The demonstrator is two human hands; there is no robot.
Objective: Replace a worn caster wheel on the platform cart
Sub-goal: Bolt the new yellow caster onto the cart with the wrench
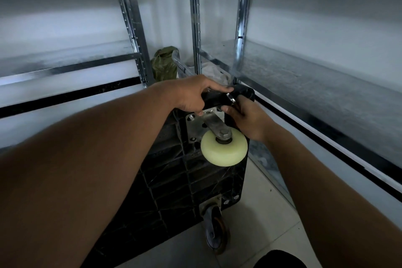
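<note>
Caster wheel (224, 150) mounting plate (194, 129) partly hidden behind both hands.

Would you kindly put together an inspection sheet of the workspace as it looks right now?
Surface: pale tiled floor, bare where visible.
Job's things: black platform cart tipped up, underside showing; cream caster wheel on a bolted metal plate; dark caster at the lower corner.
Clutter: green bag behind the cart.
Grippers: left hand gripping the cart's top edge; right hand holding a metal tool, type unclear.
Cables: nothing seen.
Surroundings: metal shelving on both sides.
</note>
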